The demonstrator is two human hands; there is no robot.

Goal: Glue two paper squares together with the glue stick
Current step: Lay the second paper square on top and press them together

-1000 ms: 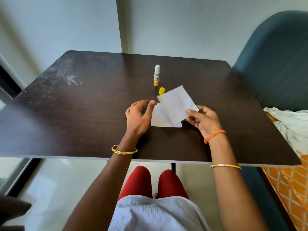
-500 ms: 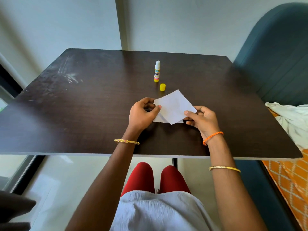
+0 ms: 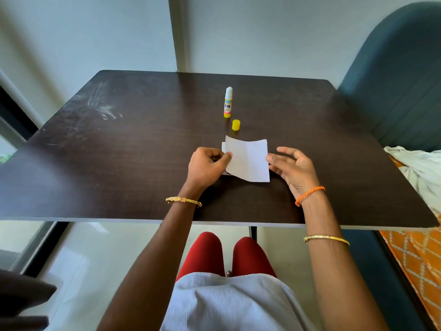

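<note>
Two white paper squares lie stacked on the dark table [image 3: 119, 163]. The upper paper square [image 3: 248, 161] almost covers the lower paper square [image 3: 223, 147], of which only a strip shows at the left edge. My left hand [image 3: 206, 167] pinches the upper square's left edge between thumb and fingers. My right hand [image 3: 292, 169] is open, fingers spread, fingertips at the upper square's right edge. The glue stick [image 3: 228, 102] stands upright and uncapped behind the papers, its white glue exposed. Its yellow cap [image 3: 235, 125] stands between the stick and the papers.
A teal upholstered chair [image 3: 393, 80] stands at the table's right. White and orange cloth [image 3: 420, 177] lies beyond the right edge. My red-clad knees [image 3: 226, 254] sit under the near edge. Wall and a pillar rise behind the table.
The upper square turned from a tilted, diamond pose to lie nearly squared over the lower one. My right hand let go of it and opened; my left hand took hold of its left edge.
</note>
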